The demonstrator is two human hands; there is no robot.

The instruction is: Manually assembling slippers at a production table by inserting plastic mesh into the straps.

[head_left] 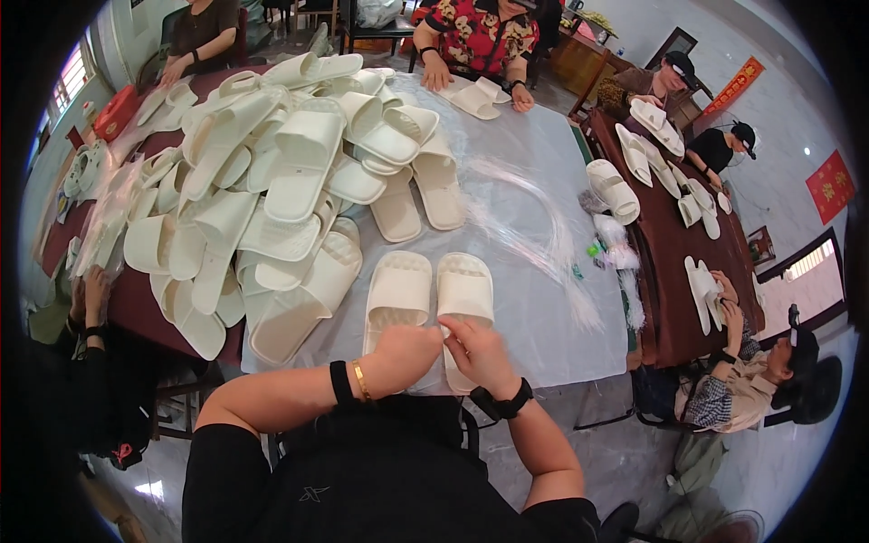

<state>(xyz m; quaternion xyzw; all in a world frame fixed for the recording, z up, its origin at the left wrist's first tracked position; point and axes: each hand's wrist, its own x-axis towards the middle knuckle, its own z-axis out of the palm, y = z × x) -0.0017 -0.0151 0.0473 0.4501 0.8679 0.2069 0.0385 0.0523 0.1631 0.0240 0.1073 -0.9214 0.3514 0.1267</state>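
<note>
Two cream slide slippers lie side by side at the table's near edge, toes pointing away: a left slipper and a right slipper. Over the heel of the left one, my left hand is closed in a fist. Beside it my right hand makes a pinch above the right slipper. The fingers of both hands meet between the two slippers. Whatever they hold there, if anything, is too small or hidden to make out.
A big heap of cream slippers covers the table's left side. Clear plastic strands lie on the pale sheet to the right, near a bundle of strands. Co-workers handle slippers at a brown table and across from me.
</note>
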